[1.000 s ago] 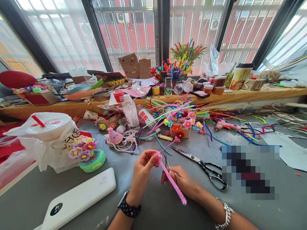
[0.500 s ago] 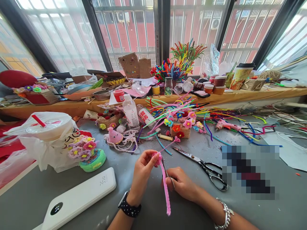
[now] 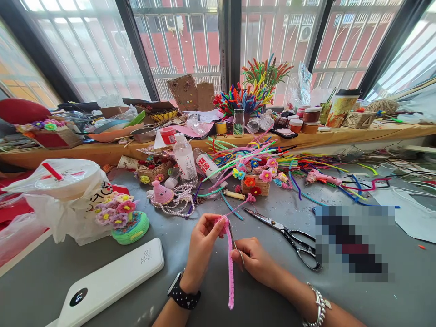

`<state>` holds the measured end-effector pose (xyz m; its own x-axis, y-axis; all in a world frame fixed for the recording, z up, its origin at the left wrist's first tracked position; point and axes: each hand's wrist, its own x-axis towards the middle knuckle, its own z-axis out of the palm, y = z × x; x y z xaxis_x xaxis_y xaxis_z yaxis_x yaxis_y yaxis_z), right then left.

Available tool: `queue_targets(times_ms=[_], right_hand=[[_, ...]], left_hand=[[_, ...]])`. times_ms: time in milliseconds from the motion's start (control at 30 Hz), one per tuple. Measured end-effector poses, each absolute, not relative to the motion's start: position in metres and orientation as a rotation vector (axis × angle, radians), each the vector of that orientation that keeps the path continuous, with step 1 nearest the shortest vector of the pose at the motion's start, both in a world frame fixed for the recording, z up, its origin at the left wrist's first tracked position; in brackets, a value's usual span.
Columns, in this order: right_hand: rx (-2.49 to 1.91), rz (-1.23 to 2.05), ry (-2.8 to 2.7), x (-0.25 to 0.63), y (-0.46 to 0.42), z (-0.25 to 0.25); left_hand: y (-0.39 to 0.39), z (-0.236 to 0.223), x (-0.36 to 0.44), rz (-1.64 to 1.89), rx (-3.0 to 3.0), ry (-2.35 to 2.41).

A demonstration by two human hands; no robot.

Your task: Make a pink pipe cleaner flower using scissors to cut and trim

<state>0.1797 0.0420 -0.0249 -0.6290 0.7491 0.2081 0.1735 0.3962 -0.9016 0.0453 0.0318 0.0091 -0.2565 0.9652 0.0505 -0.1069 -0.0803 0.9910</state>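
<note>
My left hand [image 3: 207, 234] is closed, thumb and fingertips pinching the bunched top of a pink pipe cleaner [image 3: 230, 272]. Its long fuzzy tail hangs straight down over the grey table. A thin stem with a small pink flower [image 3: 251, 197] at its end sticks out past my fingers. My right hand [image 3: 254, 259] is closed around small metal scissors [image 3: 234, 238]. Their narrow blades point up and lie against the pipe cleaner just below my left fingertips. How far the blades are apart cannot be made out.
Large black-handled scissors [image 3: 289, 236] lie right of my hands, beside a blurred-out patch. A white power bank [image 3: 116, 281] and a bagged drink cup [image 3: 71, 186] stand left. Ahead are a pearl string [image 3: 184, 195], a flower basket [image 3: 255, 186], loose pipe cleaners and a pink glue gun [image 3: 323, 178].
The tail of the pink pipe cleaner has swung left and now hangs more upright. My right hand has shifted slightly, with the small scissors still at the pipe cleaner's top.
</note>
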Motion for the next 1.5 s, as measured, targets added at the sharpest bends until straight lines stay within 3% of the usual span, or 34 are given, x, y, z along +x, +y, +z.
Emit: queue_targets(times_ms=[1500], right_hand=[[-0.896,1.137,-1.981,0.1792,0.0433,-0.0208]], left_hand=[[0.0326,0.0053,0.0422,1.566,1.085,1.274]])
